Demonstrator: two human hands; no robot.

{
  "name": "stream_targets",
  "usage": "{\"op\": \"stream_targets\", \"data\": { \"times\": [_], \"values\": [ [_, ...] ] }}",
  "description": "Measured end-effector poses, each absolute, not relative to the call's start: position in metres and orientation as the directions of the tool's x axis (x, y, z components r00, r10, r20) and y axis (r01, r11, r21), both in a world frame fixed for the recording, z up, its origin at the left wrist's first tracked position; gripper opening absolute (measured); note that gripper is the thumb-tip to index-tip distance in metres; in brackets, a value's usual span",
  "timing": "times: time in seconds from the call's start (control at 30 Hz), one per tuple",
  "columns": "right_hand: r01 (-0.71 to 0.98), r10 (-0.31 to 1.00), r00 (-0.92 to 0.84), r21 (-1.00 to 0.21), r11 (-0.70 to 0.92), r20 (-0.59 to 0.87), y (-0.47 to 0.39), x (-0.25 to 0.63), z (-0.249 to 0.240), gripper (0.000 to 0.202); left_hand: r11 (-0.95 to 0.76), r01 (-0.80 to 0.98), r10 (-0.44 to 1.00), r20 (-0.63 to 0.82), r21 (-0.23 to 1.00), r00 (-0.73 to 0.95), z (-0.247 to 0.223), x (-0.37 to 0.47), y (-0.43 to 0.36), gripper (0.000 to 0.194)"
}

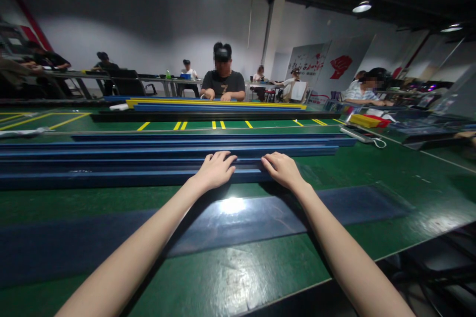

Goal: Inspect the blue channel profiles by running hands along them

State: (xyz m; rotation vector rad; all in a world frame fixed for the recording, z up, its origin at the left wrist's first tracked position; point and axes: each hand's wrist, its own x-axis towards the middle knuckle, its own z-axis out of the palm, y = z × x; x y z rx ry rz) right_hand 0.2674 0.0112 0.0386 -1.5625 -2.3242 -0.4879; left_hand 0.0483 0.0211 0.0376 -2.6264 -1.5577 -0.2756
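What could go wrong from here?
Left hand and right hand sit near one end of the front strip; its far end is out of view and might hit something unseen.
Other blue strips lie close behind; a push could shift them.
Forearms pass over the clear sheet and may drag it.

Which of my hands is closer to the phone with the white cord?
Right. Your right hand is at the nearest blue strip, left of the phone; your left hand is at that strip, farther left.
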Motion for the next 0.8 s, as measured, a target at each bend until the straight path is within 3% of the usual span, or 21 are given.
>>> {"op": "stream_targets", "data": {
  "times": [0.43, 0.63, 0.8],
  "values": [
    [0.991, 0.858, -0.121, 0.11, 0.076, 0.499, 0.0122, 0.2749, 0.04, 0.044, -0.48, 0.877, 0.866, 0.163, 0.009, 0.472, 0.0459, 0.0466, 0.018, 0.055],
    [0.978, 0.855, -0.209, 0.125, 0.169, 0.475, 0.0114, 0.2709, 0.0387, 0.043, -0.494, 0.868, 0.856, 0.203, 0.048, 0.476, 0.0457, 0.0492, 0.0177, 0.051],
    [0.926, 0.823, -0.366, 0.086, 0.366, 0.435, 0.0109, 0.267, 0.0378, 0.037, -0.504, 0.862, 0.843, 0.25, 0.057, 0.477, 0.0468, 0.0539, 0.0149, 0.037]
  ]
}}
